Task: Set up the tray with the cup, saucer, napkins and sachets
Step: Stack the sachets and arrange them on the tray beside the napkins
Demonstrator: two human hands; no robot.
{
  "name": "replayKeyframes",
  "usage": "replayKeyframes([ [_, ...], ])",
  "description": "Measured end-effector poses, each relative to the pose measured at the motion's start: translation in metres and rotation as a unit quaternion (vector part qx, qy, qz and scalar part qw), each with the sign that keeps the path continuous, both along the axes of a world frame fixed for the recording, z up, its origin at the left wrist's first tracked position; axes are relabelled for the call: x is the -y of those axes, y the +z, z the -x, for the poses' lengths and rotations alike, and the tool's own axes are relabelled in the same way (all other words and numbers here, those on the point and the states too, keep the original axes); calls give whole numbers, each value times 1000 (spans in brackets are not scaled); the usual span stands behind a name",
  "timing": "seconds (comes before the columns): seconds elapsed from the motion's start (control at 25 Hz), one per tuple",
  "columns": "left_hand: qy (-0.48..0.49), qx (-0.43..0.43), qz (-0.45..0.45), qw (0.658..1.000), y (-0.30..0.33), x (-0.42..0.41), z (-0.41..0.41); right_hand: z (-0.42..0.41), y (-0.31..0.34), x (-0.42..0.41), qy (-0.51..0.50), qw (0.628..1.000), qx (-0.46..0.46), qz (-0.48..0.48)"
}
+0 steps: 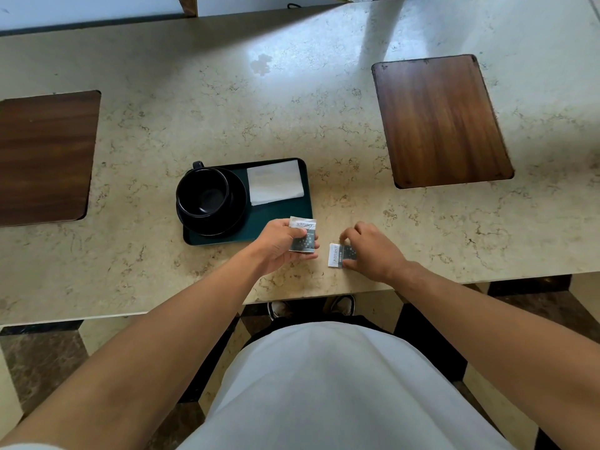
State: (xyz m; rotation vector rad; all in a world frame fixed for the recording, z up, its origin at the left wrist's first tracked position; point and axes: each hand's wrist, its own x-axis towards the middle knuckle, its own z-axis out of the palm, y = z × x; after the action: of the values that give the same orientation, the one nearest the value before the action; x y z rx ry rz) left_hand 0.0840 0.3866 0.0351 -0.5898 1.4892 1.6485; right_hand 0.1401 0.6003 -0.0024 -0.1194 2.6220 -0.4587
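A dark green tray (276, 216) lies on the marble counter. On its left a black cup (203, 193) stands on a black saucer (235, 203). A white napkin (275, 181) lies on the tray's far right part. My left hand (279, 243) holds a white and dark sachet (303, 235) just off the tray's near right corner. My right hand (373, 251) pinches a second sachet (337, 254) that lies on the counter to the right of the tray.
Two wooden boards are set into the counter, one at the left (45, 157) and one at the far right (441, 121). The counter's near edge (194, 306) runs just below my hands. My shoes and a tiled floor show beneath it.
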Motion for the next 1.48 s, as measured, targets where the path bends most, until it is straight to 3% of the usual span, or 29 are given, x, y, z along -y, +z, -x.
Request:
replayKeyframes([
  [0.2,21,7,-11,1000,0,1,0,0,-3,1,-52,997,42,32],
  [0.28,32,11,-21,999,2,2,0,9,0,-1,-131,985,53,98],
  [0.44,47,17,-25,998,5,4,0,27,17,4,-278,920,50,271],
  [0.64,37,0,-19,999,8,8,-1,34,31,26,-294,862,57,409],
  [0.96,50,-16,-25,998,12,15,1,35,24,54,-332,859,93,378],
  [1.2,95,-10,-75,993,15,29,-1,39,26,67,-357,816,145,430],
  [1.4,182,11,-79,980,11,39,4,52,26,80,-365,820,146,415],
  [1.48,165,-8,-45,985,9,41,7,59,27,84,-363,826,145,406],
])
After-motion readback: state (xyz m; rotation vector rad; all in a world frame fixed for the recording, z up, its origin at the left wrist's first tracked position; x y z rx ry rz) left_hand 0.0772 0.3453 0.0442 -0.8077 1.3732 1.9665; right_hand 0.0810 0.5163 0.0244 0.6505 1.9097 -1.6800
